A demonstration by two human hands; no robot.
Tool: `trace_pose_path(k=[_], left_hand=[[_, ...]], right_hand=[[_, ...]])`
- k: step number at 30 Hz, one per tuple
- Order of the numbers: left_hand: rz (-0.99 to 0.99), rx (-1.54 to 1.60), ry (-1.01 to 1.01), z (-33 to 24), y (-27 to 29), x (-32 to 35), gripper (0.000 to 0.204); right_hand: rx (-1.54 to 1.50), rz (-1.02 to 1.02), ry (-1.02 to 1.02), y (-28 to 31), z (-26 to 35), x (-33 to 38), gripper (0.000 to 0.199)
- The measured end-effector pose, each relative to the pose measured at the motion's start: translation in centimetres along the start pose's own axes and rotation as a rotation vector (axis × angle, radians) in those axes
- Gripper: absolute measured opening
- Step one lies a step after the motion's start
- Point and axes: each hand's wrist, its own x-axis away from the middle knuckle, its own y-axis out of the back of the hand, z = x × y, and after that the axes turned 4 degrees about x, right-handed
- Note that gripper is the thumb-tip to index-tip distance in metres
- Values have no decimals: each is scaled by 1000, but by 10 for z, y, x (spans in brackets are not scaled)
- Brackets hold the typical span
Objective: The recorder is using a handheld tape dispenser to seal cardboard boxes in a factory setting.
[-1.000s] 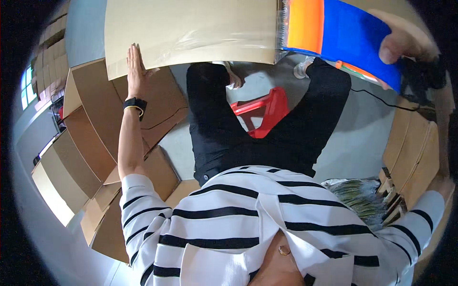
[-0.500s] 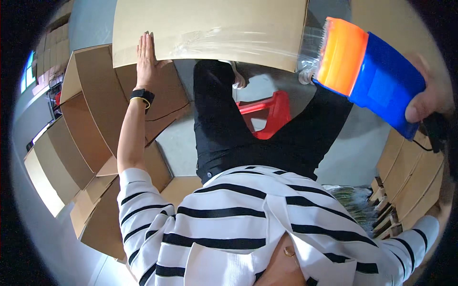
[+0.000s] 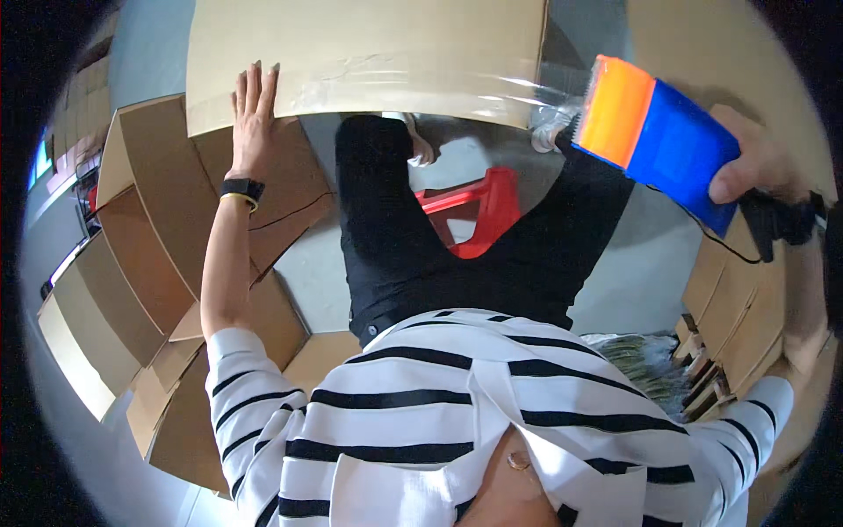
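Observation:
In front of me stands a cardboard box (image 3: 369, 39), with clear packing tape (image 3: 421, 77) stuck along its near edge. My left hand (image 3: 253, 119) lies flat on the box's left part, fingers stretched out. A blue and orange tape dispenser (image 3: 654, 136) is gripped in my right hand (image 3: 755, 158), to the right of the box. From the dispenser's toothed orange end, a stretch of clear tape runs over to the box's right edge. The roll inside the dispenser is hidden.
Below the box, between my legs, is a red plastic stool (image 3: 492, 206). Open cardboard boxes (image 3: 158, 176) crowd the left side. At the right lie stacked flat cardboard pieces (image 3: 729, 307) and a plastic-wrapped bundle (image 3: 645, 364).
The dispenser, in my right hand, has moved left and slightly lower in the picture. The tape now lies smoother along the box edge. My left hand stays flat on the box.

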Motion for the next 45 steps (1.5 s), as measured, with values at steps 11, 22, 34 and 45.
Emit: trace_pose_path(k=[11, 22, 34, 45], left_hand=[[-31, 212, -226, -139, -3, -26, 94], [4, 164, -287, -187, -1, -43, 87], [-14, 141, -291, -182, -7, -40, 88], [4, 21, -161, -217, -2, -48, 74]], right_hand=[[-105, 123, -5, 11, -86, -15, 56], [-70, 74, 18, 5, -118, -33, 65], [113, 245, 224, 9, -147, -98, 54], [147, 258, 355, 6, -183, -145, 52]])
